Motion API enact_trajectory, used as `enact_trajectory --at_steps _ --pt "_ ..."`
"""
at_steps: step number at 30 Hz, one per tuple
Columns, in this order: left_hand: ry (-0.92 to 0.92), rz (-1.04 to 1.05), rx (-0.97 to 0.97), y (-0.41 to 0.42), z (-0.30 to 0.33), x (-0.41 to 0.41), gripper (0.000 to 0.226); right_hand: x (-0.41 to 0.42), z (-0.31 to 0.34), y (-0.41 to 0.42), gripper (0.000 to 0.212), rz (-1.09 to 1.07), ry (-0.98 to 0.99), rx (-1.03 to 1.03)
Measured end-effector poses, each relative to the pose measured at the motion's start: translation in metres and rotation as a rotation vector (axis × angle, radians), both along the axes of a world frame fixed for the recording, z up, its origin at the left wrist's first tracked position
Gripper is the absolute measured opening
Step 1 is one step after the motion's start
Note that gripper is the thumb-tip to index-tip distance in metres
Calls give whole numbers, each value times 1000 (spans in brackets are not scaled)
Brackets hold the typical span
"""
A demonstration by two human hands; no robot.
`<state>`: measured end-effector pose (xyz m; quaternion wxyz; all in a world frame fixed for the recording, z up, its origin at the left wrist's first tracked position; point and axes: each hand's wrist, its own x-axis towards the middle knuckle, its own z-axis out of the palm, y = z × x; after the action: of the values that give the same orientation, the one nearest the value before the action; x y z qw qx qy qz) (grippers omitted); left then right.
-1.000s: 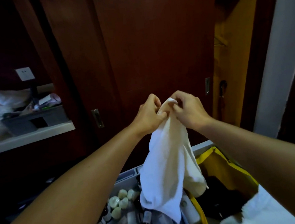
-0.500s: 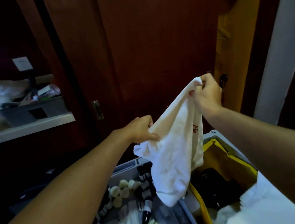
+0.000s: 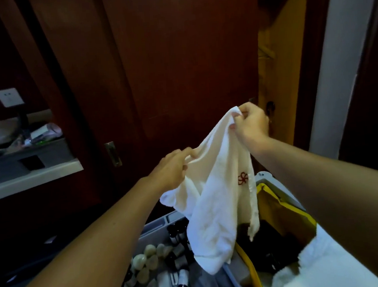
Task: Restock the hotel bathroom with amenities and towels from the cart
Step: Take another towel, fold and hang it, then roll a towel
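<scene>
A white towel (image 3: 214, 212) with a small red flower emblem hangs in the air over the cart. My right hand (image 3: 249, 124) pinches its top corner, held high. Lower and to the left, my left hand (image 3: 174, 169) grips the towel's upper edge, so the cloth stretches at a slant between both hands. The grey cart tray (image 3: 158, 223) lies below, holding small dark bottles (image 3: 176, 233) and round pale caps (image 3: 148, 259). More white towels (image 3: 326, 266) are piled at the bottom right.
A yellow bag (image 3: 278, 211) lines the cart's right compartment. Dark wooden doors (image 3: 176, 64) stand close ahead, one with a knob (image 3: 270, 107). On the left, a white counter (image 3: 33, 177) carries a grey tray with clutter. A white door frame (image 3: 336, 61) rises at right.
My hands, together on the towel's top a second ago, have spread: the right hand rose to the right, the left slid down along the edge. The towel has opened out and its emblem shows.
</scene>
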<state>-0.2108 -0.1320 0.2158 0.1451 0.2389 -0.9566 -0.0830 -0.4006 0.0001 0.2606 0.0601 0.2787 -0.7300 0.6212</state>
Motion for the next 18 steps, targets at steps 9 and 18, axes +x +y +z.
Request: enact_trajectory --at_steps 9,18 --pt "-165 129 98 -2 -16 -6 34 -1 31 -3 15 61 27 -71" --pt "-504 172 137 12 -40 -7 27 4 61 1 18 63 131 -88"
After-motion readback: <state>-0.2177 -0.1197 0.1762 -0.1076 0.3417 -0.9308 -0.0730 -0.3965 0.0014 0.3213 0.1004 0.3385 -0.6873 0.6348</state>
